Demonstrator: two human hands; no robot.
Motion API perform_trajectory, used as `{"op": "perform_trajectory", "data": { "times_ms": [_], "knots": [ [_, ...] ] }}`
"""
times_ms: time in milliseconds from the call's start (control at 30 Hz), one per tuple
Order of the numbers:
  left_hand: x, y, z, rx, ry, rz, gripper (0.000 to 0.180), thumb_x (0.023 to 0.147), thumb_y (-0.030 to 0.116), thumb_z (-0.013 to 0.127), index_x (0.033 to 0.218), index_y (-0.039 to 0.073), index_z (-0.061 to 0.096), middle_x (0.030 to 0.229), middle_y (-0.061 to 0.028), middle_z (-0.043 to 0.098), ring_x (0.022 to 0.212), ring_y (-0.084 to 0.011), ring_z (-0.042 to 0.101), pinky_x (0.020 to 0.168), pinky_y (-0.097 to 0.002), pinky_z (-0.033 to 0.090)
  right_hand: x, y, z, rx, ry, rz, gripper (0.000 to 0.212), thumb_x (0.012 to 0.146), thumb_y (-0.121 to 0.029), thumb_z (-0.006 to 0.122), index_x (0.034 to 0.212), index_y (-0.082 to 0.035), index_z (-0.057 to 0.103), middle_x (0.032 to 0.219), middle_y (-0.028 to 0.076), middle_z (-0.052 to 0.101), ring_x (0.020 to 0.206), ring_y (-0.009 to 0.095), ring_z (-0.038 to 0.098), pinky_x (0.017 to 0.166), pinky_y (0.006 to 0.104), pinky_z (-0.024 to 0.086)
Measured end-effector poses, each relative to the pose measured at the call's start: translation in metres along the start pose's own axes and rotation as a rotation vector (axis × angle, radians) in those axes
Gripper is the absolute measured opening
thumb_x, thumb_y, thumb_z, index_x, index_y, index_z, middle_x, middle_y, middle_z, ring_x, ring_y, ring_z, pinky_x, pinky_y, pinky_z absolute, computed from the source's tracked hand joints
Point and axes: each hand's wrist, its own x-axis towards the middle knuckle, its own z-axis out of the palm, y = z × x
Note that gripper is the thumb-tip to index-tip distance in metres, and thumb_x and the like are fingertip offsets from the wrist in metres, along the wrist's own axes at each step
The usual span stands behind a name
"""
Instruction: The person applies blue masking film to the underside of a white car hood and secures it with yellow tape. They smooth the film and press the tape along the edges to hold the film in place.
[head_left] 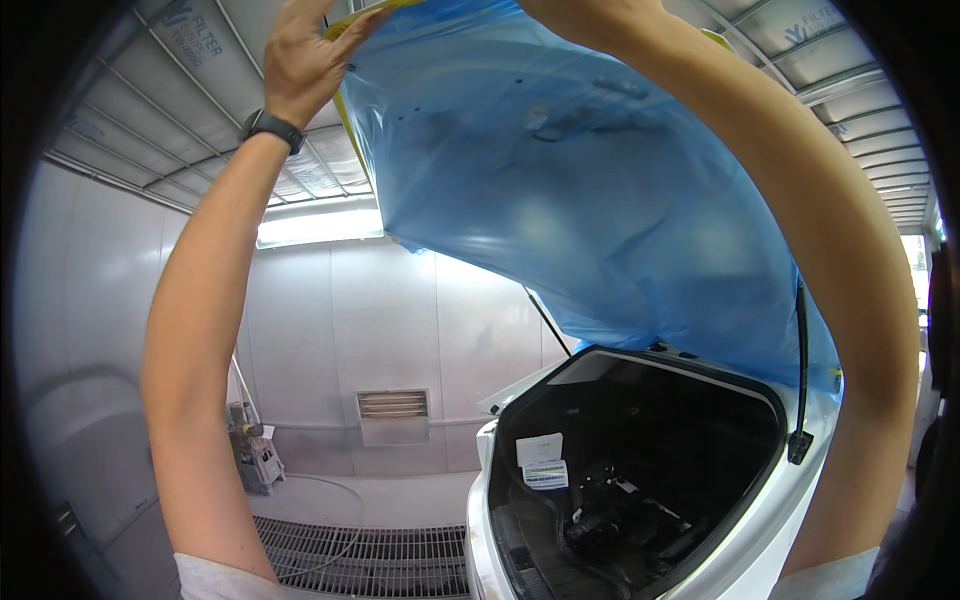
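Observation:
Both my arms reach up to a raised car tailgate, its inner side covered in blue masking film [560, 200]. Yellow masking tape [345, 125] runs along the film's left edge. My left hand [305, 65], with a dark watch [272, 130] on its wrist, is at the upper left corner. Its thumb is stretched out against the taped edge, apart from the fingers, whose tips leave the picture at the top. My right hand [590, 18] is at the film's upper edge; its fingers are cut off by the frame, so their grip is hidden.
Below the tailgate is the open boot [640, 430] of a white car, with papers [541, 462] and dark parts inside. A gas strut [801, 370] stands at its right. Floor grating [370, 545], a wall vent [393, 405] and equipment [258, 450] lie to the left.

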Motion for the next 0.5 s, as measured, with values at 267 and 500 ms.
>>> {"op": "perform_trajectory", "data": {
  "times_ms": [267,500],
  "knots": [
    [0.021,0.014,-0.001,-0.192,-0.185,-0.004,0.043,0.102,0.042,0.064,0.084,0.005,0.075,0.075,-0.0117,0.071,0.080,-0.0308,0.066,0.081,-0.0406,0.051,-0.037,0.044,0.010,-0.092,0.032,0.018,0.026,0.103,-0.036,0.057,0.115,-0.015,0.067,0.087,0.012,0.075,0.079,0.029,0.069,0.095,0.0436,0.043],
    [0.018,0.008,0.005,-0.052,-0.127,0.142,0.035,0.097,0.045,0.071,0.108,0.013,0.078,0.099,-0.0029,0.076,0.105,-0.0260,0.065,0.091,-0.0402,0.052,-0.059,0.061,0.019,-0.074,0.037,0.216,0.022,0.102,-0.034,0.057,0.111,-0.016,0.066,0.081,0.014,0.074,0.074,0.033,0.068,0.095,0.0451,0.042]
  ]
}}
